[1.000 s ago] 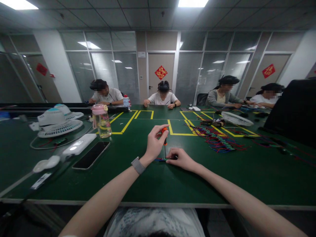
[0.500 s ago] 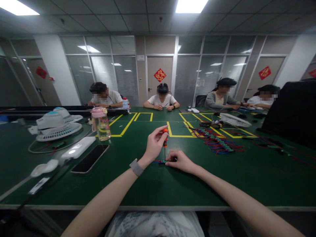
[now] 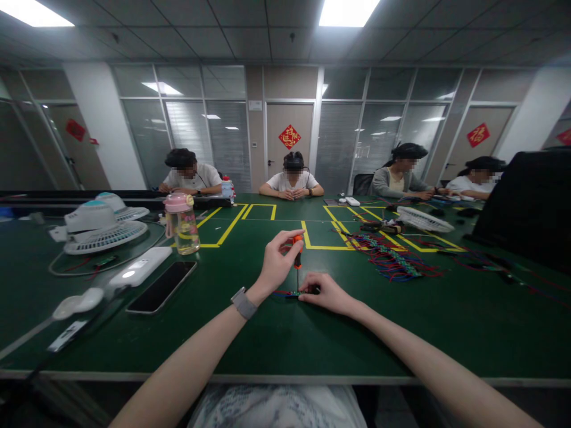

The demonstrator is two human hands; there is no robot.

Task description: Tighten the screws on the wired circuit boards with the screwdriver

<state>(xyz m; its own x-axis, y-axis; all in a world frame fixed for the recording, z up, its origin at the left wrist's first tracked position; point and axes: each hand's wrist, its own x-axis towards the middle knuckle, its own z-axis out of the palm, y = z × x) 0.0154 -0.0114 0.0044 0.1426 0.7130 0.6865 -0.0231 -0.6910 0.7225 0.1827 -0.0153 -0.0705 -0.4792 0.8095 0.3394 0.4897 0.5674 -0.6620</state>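
Note:
My left hand (image 3: 277,261) is closed round the orange and black handle of a screwdriver (image 3: 298,261), which stands upright. Its thin shaft runs down to a small green circuit board (image 3: 293,294) lying on the table. Red and blue wires (image 3: 280,293) come off the board's left end. My right hand (image 3: 325,291) pinches the board's right end between thumb and fingers, resting low at the tabletop. The fingers cover that end of the board. Exactly where the screwdriver's tip meets the board is too small to tell.
Right of my hands lies a row of wired circuit boards (image 3: 392,252), with a white fan grille (image 3: 423,219) behind. On the left are a phone (image 3: 163,286), a white power strip (image 3: 140,267), a pink-lidded bottle (image 3: 184,229) and fan parts (image 3: 104,229). Several people sit across the green table (image 3: 379,351).
Both hands keep their hold on the screwdriver and the board. The screwdriver's handle sits very slightly lower in view. Across the table, the middle person's hands have come together.

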